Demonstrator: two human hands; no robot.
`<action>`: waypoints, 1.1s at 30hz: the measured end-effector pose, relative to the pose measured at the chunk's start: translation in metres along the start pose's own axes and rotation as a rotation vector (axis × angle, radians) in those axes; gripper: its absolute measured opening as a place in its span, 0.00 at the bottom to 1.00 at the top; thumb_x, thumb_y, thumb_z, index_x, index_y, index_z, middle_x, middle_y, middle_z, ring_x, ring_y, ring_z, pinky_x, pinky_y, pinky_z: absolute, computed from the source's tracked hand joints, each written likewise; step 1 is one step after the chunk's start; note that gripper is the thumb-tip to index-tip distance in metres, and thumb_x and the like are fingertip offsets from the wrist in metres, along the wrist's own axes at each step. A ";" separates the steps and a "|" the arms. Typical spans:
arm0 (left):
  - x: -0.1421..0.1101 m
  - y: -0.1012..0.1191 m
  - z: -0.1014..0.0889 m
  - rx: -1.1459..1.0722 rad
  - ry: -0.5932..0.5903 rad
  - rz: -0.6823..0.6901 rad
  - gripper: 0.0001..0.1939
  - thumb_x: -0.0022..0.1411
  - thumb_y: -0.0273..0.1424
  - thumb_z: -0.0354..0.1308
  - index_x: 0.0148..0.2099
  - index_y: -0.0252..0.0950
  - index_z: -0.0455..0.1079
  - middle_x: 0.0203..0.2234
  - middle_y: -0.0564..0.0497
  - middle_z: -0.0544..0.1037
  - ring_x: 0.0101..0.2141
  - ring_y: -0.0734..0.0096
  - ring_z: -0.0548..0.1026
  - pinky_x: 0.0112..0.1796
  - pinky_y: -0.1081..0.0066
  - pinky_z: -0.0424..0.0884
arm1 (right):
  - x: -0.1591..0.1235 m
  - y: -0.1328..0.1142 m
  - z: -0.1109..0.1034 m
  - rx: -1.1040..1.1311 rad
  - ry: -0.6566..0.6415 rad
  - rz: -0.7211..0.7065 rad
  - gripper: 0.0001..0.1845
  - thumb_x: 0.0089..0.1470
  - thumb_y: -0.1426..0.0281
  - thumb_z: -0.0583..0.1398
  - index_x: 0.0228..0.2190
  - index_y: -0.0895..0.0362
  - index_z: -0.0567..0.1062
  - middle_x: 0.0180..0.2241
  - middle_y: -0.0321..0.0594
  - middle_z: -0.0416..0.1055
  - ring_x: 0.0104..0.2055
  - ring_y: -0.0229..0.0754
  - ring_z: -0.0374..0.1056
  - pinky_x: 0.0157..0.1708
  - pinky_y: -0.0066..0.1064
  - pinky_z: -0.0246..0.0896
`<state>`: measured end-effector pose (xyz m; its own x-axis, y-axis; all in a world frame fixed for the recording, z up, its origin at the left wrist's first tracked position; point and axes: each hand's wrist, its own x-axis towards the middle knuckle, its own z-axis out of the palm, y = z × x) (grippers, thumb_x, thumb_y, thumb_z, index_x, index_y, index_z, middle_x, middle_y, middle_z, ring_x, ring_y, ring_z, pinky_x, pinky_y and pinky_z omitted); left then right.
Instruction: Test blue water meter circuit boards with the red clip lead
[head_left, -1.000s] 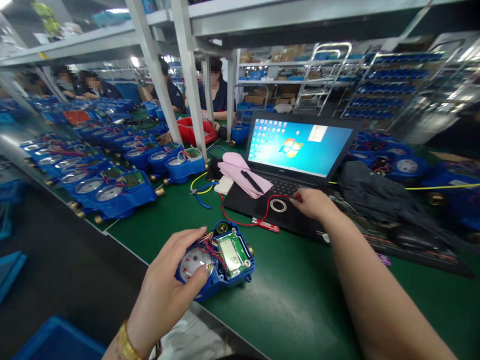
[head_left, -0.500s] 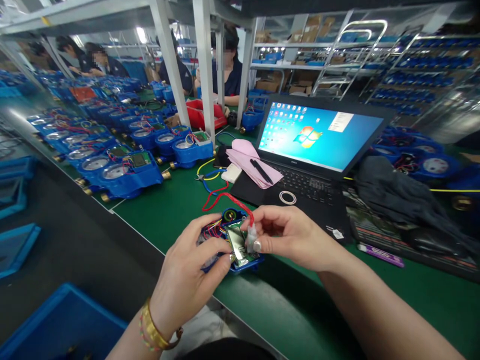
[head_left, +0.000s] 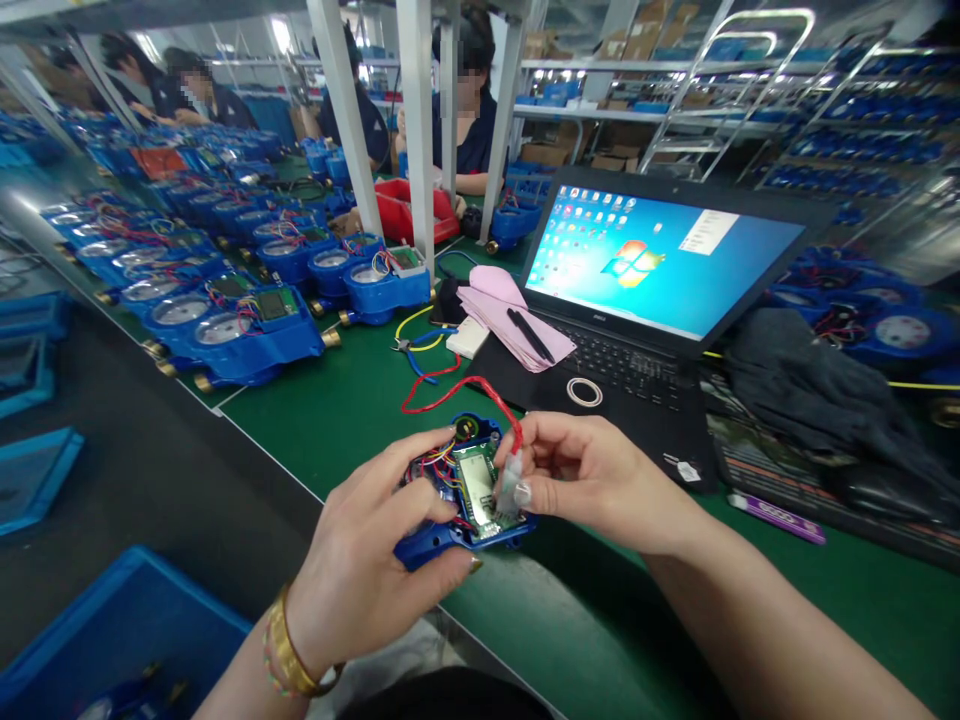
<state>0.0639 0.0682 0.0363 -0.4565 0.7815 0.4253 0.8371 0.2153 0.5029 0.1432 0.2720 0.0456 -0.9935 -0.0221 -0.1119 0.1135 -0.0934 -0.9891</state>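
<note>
My left hand (head_left: 375, 560) grips a blue water meter (head_left: 465, 495) at the near edge of the green bench (head_left: 337, 420). The meter is open on top, showing a green circuit board with a small display and coloured wires. My right hand (head_left: 585, 480) pinches a small pale connector (head_left: 510, 480) at the end of a red cable (head_left: 450, 390) and holds it against the right side of the board. The red cable loops back across the bench toward the laptop (head_left: 645, 300).
An open laptop stands behind my hands, with a pink cloth (head_left: 502, 315), a black pen (head_left: 529, 335) and a white ring (head_left: 584, 392) on it. Rows of blue meters (head_left: 225, 290) fill the left. A dark cloth (head_left: 810, 390) lies right. Seated people work beyond the shelf posts (head_left: 416, 130).
My right hand left the laptop's palm rest, bringing the red cable's connector to the meter board. My left hand lifted and tilted the meter from the bench.
</note>
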 end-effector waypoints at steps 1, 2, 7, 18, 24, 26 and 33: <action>0.001 -0.001 0.000 -0.002 -0.002 0.002 0.04 0.54 0.30 0.59 0.32 0.39 0.66 0.54 0.46 0.65 0.49 0.61 0.70 0.43 0.63 0.69 | 0.000 0.001 -0.001 0.013 -0.003 0.007 0.18 0.42 0.61 0.68 0.29 0.60 0.70 0.23 0.32 0.65 0.24 0.31 0.59 0.26 0.24 0.58; 0.001 -0.001 -0.001 -0.004 -0.008 0.003 0.04 0.54 0.30 0.59 0.33 0.39 0.66 0.54 0.46 0.65 0.49 0.61 0.70 0.43 0.62 0.69 | 0.001 0.001 -0.001 0.027 -0.008 0.014 0.19 0.42 0.61 0.69 0.29 0.60 0.70 0.23 0.32 0.66 0.24 0.31 0.60 0.26 0.24 0.59; 0.000 -0.003 -0.001 -0.002 -0.024 0.016 0.05 0.53 0.29 0.60 0.32 0.39 0.67 0.54 0.47 0.65 0.48 0.60 0.70 0.43 0.62 0.70 | 0.000 0.000 0.000 0.108 -0.036 0.041 0.21 0.38 0.63 0.71 0.29 0.59 0.68 0.26 0.35 0.70 0.27 0.33 0.65 0.30 0.26 0.62; -0.001 -0.002 0.000 0.035 -0.017 0.068 0.04 0.54 0.30 0.61 0.30 0.37 0.68 0.53 0.46 0.67 0.47 0.61 0.71 0.44 0.63 0.71 | -0.009 -0.013 0.010 -0.078 -0.060 0.009 0.07 0.45 0.73 0.65 0.29 0.59 0.72 0.24 0.33 0.68 0.23 0.30 0.60 0.22 0.20 0.59; -0.001 -0.003 0.000 0.036 -0.030 0.084 0.05 0.54 0.29 0.61 0.31 0.38 0.66 0.54 0.49 0.66 0.47 0.65 0.71 0.44 0.66 0.71 | -0.008 -0.010 0.013 -0.342 0.029 -0.095 0.04 0.45 0.77 0.62 0.27 0.58 0.72 0.22 0.32 0.69 0.22 0.32 0.62 0.22 0.22 0.61; 0.000 -0.003 0.000 0.046 -0.030 0.088 0.04 0.55 0.29 0.61 0.32 0.39 0.67 0.54 0.49 0.66 0.47 0.65 0.71 0.44 0.66 0.71 | -0.007 -0.009 0.014 -0.424 0.047 -0.118 0.03 0.45 0.76 0.62 0.26 0.57 0.72 0.22 0.33 0.70 0.22 0.32 0.61 0.21 0.23 0.59; 0.002 -0.003 0.000 0.045 -0.032 0.086 0.04 0.55 0.29 0.60 0.33 0.40 0.67 0.53 0.49 0.67 0.46 0.65 0.72 0.44 0.66 0.72 | -0.005 -0.008 0.016 -0.552 0.063 -0.142 0.04 0.47 0.73 0.62 0.24 0.55 0.71 0.20 0.31 0.67 0.20 0.32 0.59 0.20 0.24 0.55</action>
<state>0.0603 0.0691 0.0359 -0.3728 0.8163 0.4412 0.8860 0.1720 0.4306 0.1474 0.2572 0.0559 -0.9992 0.0139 0.0371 -0.0271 0.4434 -0.8959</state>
